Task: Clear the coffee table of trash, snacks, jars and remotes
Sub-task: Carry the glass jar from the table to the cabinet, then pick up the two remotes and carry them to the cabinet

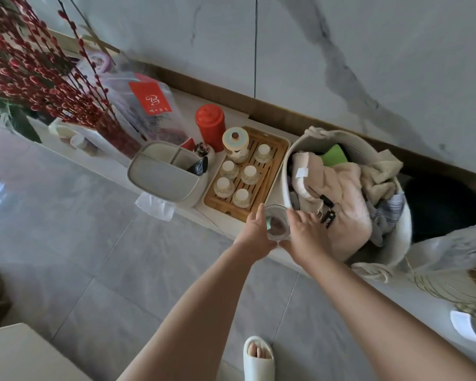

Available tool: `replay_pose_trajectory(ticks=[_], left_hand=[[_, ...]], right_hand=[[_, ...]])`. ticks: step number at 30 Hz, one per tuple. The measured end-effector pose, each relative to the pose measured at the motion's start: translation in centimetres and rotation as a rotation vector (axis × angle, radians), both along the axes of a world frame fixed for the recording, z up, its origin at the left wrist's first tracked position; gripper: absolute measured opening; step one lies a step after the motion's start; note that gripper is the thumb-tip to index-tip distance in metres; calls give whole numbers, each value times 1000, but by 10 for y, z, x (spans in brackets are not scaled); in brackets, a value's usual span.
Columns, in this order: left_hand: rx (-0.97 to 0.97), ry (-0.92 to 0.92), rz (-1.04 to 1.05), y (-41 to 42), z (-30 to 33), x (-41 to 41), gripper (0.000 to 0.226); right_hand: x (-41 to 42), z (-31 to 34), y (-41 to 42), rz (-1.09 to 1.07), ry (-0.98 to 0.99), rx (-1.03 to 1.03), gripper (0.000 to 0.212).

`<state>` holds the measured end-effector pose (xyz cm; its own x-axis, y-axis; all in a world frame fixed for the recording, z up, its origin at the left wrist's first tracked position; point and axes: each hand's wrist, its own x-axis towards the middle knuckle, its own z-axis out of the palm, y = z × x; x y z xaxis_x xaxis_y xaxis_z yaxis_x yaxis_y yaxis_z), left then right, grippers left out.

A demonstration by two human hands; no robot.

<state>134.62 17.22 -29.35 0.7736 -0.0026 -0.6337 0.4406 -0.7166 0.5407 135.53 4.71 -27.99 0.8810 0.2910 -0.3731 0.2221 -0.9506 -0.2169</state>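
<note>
Near six o'clock of the slatted bamboo tea tray (248, 171), both hands, left hand (254, 232) and right hand (305, 235), clasp a clear round glass jar (277, 222) at the desk (204, 213) edge; likely rigid, slippery, breakable, best gripped around its sides.

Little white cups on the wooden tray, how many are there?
5 on the wooden tray: one at the far right, two in the middle row, two nearest the hands. The lidded pot could hide another.

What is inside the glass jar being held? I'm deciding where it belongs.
Through the glass jar, something dark reddish-brown sits low inside; what it is cannot be told. Both hands cover its sides.
</note>
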Motion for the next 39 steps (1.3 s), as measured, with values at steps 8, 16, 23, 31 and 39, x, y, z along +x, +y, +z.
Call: replay_pose_trajectory(ticks=[8, 16, 23, 31, 39], left_hand=[[180, -22, -32, 14, 31, -20, 71], [357, 107, 24, 75, 66, -99, 38], [375, 238, 253, 143, 79, -211, 38], [325, 398, 651, 190, 73, -353, 38], [227, 515, 920, 207, 57, -478, 46]], right_hand=[[-4, 26, 9, 42, -7, 10, 57], [-50, 55, 77, 318, 82, -33, 47], [-131, 56, 165, 596, 177, -61, 47], [-235, 53, 250, 928, 248, -117, 44], [-334, 54, 306, 1193, 239, -247, 40]])
